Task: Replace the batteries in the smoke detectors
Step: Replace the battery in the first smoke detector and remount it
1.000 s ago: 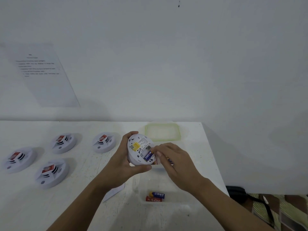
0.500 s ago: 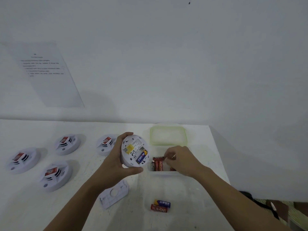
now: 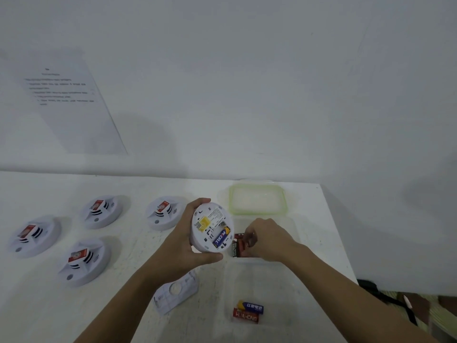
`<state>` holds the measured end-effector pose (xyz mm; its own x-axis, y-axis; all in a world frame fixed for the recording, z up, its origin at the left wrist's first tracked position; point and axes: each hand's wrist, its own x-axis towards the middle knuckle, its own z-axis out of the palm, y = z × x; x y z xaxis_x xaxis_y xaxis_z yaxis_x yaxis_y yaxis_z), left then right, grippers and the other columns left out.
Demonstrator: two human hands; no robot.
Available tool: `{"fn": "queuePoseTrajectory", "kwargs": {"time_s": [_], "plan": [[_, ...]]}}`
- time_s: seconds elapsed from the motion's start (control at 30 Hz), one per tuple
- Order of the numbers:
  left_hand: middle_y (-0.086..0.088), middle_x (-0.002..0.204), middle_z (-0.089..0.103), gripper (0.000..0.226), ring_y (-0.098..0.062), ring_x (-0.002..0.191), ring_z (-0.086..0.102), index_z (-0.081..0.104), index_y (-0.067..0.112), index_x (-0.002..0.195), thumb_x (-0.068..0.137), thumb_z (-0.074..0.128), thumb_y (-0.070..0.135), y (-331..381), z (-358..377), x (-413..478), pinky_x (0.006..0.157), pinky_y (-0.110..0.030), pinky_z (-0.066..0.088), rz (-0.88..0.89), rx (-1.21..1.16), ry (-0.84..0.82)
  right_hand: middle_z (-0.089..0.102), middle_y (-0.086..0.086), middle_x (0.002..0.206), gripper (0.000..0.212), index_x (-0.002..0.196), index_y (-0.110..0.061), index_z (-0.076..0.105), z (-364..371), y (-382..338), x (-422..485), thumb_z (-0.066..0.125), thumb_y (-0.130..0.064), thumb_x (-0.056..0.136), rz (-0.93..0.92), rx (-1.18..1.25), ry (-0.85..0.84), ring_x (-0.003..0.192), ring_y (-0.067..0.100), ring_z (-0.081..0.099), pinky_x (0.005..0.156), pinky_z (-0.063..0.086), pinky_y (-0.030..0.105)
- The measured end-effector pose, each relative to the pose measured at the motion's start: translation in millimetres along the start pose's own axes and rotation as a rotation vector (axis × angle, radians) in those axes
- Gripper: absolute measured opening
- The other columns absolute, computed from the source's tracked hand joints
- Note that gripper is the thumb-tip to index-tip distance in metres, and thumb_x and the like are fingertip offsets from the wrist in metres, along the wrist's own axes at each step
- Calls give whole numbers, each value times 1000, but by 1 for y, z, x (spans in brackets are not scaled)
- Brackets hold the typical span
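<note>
My left hand [image 3: 184, 246] holds a round white smoke detector [image 3: 210, 225] with its back turned to me. One blue battery [image 3: 220, 238] sits in its open compartment. My right hand [image 3: 265, 237] reaches into a clear container [image 3: 289, 226] and pinches a red and black battery [image 3: 239, 245] among others there. The detector's white cover plate [image 3: 176, 293] lies on the table below my left hand. Two loose batteries, one blue [image 3: 251, 306] and one red [image 3: 246, 318], lie in a nearer clear container.
Several white smoke detectors with red labels rest on the white table at the left, the closest [image 3: 162, 212] just behind my left hand. A green-rimmed lid [image 3: 257, 199] lies by the wall. The table's right edge [image 3: 336, 231] drops off near my right arm.
My right hand left the detector's battery compartment and went right into the container of red batteries. The left hand kept the detector, turning it slightly.
</note>
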<state>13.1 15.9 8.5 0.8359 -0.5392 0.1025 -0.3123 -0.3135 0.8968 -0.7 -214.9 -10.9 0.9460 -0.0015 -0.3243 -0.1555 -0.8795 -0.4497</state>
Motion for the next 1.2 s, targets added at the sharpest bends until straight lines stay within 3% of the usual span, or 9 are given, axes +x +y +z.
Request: {"fn": "queuePoseTrajectory", "kwargs": {"time_s": [0.17,0.33,0.5,0.6,0.73,0.9,0.97,1.07,1.2], "plan": [[34,129,47,102,7,127,47,30,34,145,68,92,8,0,3,1,95,-15,52,-9,-25,-3,60,-6,89,29,102,-18,69,5,6,-1,83,-18,76,-13,135,33,81,15,60,78,56,34],[33,129,49,102,7,126,49,31,36,144,67,92,8,3,4,-1,94,-14,51,-22,-46,-13,67,-1,79,20,86,-21,64,5,12,-16,78,-8,81,-59,394,183,61,8,60,55,51,20],[34,121,54,99,7,120,55,33,34,142,66,93,9,11,7,-5,89,-16,55,-46,-60,-23,78,6,84,18,98,-13,64,-22,4,-46,78,-10,86,-168,873,399,74,17,72,67,57,36],[39,114,56,98,11,115,56,34,37,140,66,93,11,18,11,-7,83,-12,54,-63,-65,-38,79,6,88,16,98,-6,66,-38,-5,-68,77,-5,87,-261,1053,460,79,24,75,69,60,31],[37,110,58,94,9,112,60,35,35,137,67,92,9,29,19,-10,80,-13,55,-55,-70,-61,79,5,92,16,96,-7,71,-31,-15,-85,79,-2,83,-381,1020,478,84,25,76,75,63,34],[18,115,63,90,-3,112,65,38,36,133,67,92,9,39,26,-13,81,-17,56,-39,-88,-79,77,-4,92,14,94,-15,79,-14,-10,-90,81,-7,83,-468,808,469,83,19,73,67,62,37],[15,117,63,90,-6,112,65,37,37,134,68,91,10,42,28,-14,82,-19,56,-37,-83,-93,78,-6,95,13,95,-15,81,-13,-6,-92,82,-10,83,-531,732,477,88,18,74,73,62,43],[13,116,65,90,-12,112,66,37,35,136,69,91,10,44,29,-17,86,-24,58,-13,-76,-96,78,-7,97,13,96,-14,83,-15,-7,-95,82,-16,82,-586,692,403,97,14,73,85,60,38],[18,117,62,90,-13,115,64,35,35,137,70,90,11,49,30,-20,89,-25,57,7,-51,-114,78,-6,94,15,90,-15,83,-16,-10,-95,88,-19,76,-514,763,332,97,14,72,87,59,41]]}}
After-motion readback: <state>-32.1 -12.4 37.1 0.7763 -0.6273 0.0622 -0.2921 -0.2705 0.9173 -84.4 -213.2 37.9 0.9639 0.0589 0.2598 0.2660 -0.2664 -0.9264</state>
